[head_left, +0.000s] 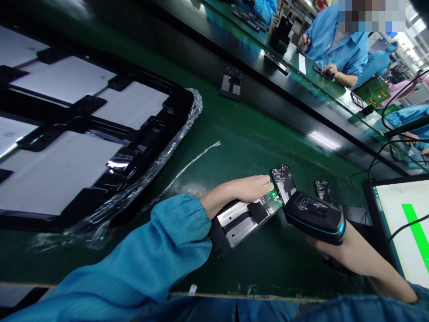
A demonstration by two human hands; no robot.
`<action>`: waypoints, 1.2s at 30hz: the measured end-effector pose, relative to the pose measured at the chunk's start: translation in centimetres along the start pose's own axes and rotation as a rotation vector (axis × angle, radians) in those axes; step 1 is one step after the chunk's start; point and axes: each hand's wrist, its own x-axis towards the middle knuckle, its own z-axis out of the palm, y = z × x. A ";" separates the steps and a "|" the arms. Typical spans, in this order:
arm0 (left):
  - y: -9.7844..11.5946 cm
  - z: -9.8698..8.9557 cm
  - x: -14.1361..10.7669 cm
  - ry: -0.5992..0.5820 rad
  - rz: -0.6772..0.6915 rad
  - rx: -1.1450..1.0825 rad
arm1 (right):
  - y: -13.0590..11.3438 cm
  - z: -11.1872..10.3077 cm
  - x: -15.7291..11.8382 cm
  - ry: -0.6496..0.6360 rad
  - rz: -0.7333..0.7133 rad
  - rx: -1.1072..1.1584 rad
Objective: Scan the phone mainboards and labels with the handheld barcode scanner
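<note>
In my right hand is a black barcode scanner with a lit blue strip, its front end directed at the phone in front of me. This opened phone lies tilted on the green mat, its metal frame and circuit board showing; a green light falls on the board. My left hand is closed at the phone's far edge beside the board, fingertips partly hidden. Just beyond the scanner's front rests a second opened phone. Another phone body sits right of the scanner.
A large black tray of pale panels, edged with clear plastic wrap, covers the left. One phone body lies farther back. A monitor with a green bar stands right. Across the divider, people in blue work at another bench.
</note>
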 end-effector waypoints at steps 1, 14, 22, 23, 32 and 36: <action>0.0 0.0 0.0 0.000 0.003 0.001 | 0.1 0.0 0.0 -0.001 -0.003 -0.025; -0.4 0.1 -0.2 -0.013 0.013 0.064 | -0.5 0.4 -0.3 -0.025 0.041 -0.058; 0.1 0.7 -1.0 0.103 -0.129 -0.143 | -0.4 0.7 0.1 -0.210 -0.126 0.114; 0.1 0.8 -1.2 0.114 -0.134 -0.142 | -0.5 0.8 0.3 -0.229 -0.126 0.161; 0.0 2.2 -3.3 0.214 -0.190 -0.167 | -1.2 2.0 1.5 -0.292 -0.030 0.499; 0.2 2.2 -3.7 0.208 -0.217 -0.199 | -1.4 1.9 1.5 -0.313 -0.031 0.538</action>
